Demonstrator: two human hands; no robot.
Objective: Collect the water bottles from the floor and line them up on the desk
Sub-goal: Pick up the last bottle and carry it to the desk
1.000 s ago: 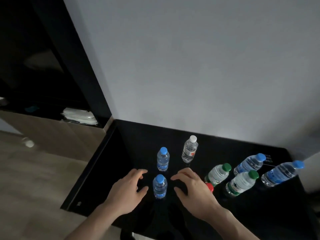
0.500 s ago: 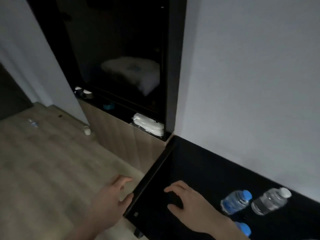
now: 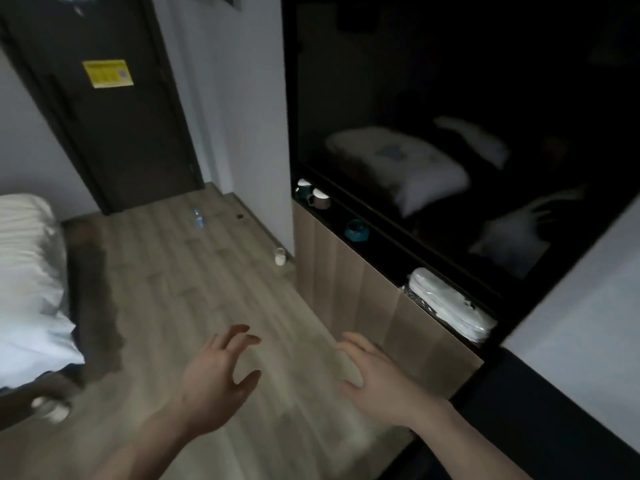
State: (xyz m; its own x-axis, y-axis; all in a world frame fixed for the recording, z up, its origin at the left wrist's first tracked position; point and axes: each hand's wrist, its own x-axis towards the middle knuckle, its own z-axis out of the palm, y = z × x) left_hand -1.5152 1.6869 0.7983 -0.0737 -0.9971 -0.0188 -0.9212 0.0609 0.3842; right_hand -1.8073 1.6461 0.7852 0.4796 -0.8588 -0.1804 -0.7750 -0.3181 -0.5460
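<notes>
A clear water bottle with a blue label (image 3: pixel 198 218) lies on the wooden floor far ahead, near the dark door. A small white bottle-like object (image 3: pixel 280 256) rests on the floor against the cabinet's corner. My left hand (image 3: pixel 216 379) and my right hand (image 3: pixel 377 379) hover over the floor at the bottom of the view, fingers spread, both holding nothing. Only a dark corner of the black desk (image 3: pixel 540 410) shows at the lower right; the bottles on it are out of view.
A bed with white bedding (image 3: pixel 27 278) stands at the left. A wooden cabinet (image 3: pixel 346 282) with a dark glass-fronted unit above lines the right side, its shelf holding cups (image 3: pixel 317 197) and packaged items (image 3: pixel 446 303). Wooden floor stretches between them toward the door (image 3: pixel 114 109).
My view has swung left, from the desk with several bottles to the floor and door. Both hands came off the desk, away from the blue-capped bottle, and now hang over the floor.
</notes>
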